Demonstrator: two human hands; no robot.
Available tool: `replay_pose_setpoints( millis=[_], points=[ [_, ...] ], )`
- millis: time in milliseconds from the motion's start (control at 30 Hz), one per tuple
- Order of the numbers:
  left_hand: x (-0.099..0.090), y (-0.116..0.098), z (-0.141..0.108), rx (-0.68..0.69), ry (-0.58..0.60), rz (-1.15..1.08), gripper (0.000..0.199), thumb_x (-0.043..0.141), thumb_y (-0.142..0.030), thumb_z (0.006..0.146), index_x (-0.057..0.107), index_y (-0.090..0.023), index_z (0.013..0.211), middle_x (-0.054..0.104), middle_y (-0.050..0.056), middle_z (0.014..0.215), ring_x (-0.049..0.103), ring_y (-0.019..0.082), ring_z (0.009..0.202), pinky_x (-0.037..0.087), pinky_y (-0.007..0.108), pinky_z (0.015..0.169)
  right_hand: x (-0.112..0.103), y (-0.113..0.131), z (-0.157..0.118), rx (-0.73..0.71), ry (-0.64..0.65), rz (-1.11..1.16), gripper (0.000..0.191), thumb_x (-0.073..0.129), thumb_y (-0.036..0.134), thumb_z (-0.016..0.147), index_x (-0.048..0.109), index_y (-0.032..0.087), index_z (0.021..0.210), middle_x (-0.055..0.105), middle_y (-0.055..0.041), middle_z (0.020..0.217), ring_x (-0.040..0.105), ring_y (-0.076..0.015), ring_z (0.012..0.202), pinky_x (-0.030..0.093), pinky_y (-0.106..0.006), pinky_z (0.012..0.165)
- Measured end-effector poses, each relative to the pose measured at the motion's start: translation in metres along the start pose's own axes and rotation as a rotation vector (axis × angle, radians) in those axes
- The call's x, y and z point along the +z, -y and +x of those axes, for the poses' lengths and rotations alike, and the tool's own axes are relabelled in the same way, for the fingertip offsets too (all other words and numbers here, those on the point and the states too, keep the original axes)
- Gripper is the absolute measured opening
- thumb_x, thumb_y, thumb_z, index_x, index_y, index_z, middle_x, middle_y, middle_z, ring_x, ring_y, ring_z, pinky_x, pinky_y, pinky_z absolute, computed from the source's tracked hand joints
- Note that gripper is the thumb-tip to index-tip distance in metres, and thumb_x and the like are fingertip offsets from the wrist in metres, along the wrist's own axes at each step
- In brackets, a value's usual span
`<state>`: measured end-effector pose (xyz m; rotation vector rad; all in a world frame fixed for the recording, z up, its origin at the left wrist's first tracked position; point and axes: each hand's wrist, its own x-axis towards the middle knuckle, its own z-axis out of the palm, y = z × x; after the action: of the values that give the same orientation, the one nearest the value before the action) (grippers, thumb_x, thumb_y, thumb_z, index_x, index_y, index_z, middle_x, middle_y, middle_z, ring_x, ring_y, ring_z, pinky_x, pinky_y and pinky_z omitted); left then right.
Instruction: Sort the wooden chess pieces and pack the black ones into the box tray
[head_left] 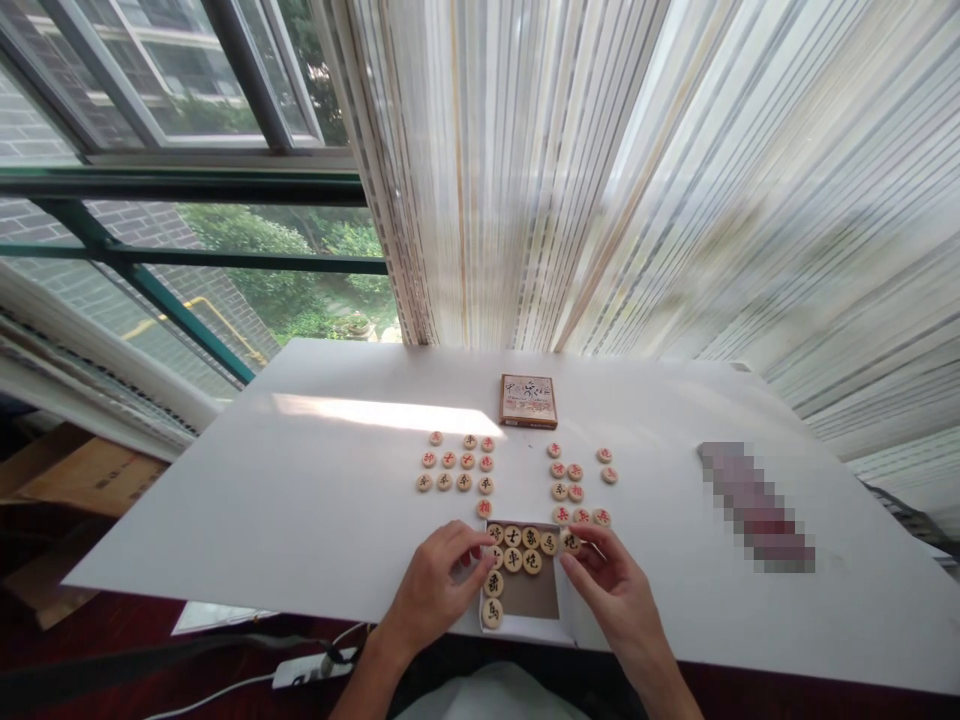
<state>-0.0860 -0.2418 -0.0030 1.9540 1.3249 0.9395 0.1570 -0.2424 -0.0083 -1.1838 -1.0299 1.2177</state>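
Observation:
My right hand (pixel 613 580) pinches a round wooden xiangqi piece (pixel 571 541) with a black character, at the right rim of a shallow white box (pixel 525 628). My left hand (pixel 444 572) is at the box's left edge, its thumb and index finger closed about a xiangqi piece (pixel 493 556) in the left column, partly hidden by the fingertips. Black-lettered pieces fill the box's top row (pixel 531 537), part of the second row (pixel 512 560) and the left column (pixel 492 612). Brown floor shows in the lower right of the box.
Several pieces with red or black characters lie in loose groups left (pixel 448 460) and right (pixel 575 472) beyond the box. A flat patterned box lid (pixel 529 400) lies farther back. A blurred-out object (pixel 757 510) is on the right of the white table (pixel 300 520).

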Motion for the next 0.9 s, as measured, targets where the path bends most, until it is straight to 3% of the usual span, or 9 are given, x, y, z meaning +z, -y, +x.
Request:
replay_pose_setpoints(
  millis=[367, 533, 733, 900],
  points=[
    [0.0, 0.003, 0.001, 0.016, 0.021, 0.083, 0.012, 0.06, -0.026, 0.094, 0.07, -0.023, 0.099, 0.064, 0.001, 0.077, 0.059, 0.018, 0.073, 0.048, 0.029, 0.072, 0.001, -0.011, -0.016, -0.014, 0.018, -0.07, 0.033, 0.081, 0.036, 0.079, 0.066, 0.02, 0.104, 0.068, -0.0033, 0.088, 0.065, -0.0157, 0.074, 0.057, -0.028, 0.073],
    [0.0, 0.002, 0.0, 0.004, 0.012, 0.079, 0.012, 0.06, -0.026, 0.094, 0.071, -0.023, 0.098, 0.066, 0.002, 0.078, 0.06, 0.018, 0.073, 0.048, 0.03, 0.073, 0.005, -0.005, -0.02, 0.011, 0.05, -0.068, 0.029, 0.08, 0.037, 0.081, 0.065, 0.021, 0.1, 0.069, -0.004, 0.091, 0.066, -0.0169, 0.078, 0.057, -0.028, 0.074],
    [0.002, 0.006, 0.0, -0.018, 0.027, 0.076, 0.012, 0.059, -0.026, 0.095, 0.071, -0.023, 0.096, 0.066, 0.002, 0.079, 0.059, 0.019, 0.074, 0.047, 0.031, 0.074, 0.01, 0.004, -0.018, 0.128, 0.111, 0.019, 0.026, 0.078, 0.036, 0.084, 0.061, 0.023, 0.099, 0.069, 0.001, 0.077, 0.069, -0.0149, 0.074, 0.055, -0.023, 0.07],
    [0.001, 0.007, 0.0, -0.02, 0.054, 0.067, 0.013, 0.057, -0.027, 0.097, 0.07, -0.025, 0.099, 0.065, 0.001, 0.079, 0.06, 0.018, 0.075, 0.046, 0.031, 0.074, 0.007, 0.008, -0.014, 0.105, 0.101, 0.048, 0.02, 0.076, 0.033, 0.086, 0.063, 0.024, 0.1, 0.071, 0.0019, 0.078, 0.071, -0.0135, 0.076, 0.055, -0.021, 0.073]
  ],
)
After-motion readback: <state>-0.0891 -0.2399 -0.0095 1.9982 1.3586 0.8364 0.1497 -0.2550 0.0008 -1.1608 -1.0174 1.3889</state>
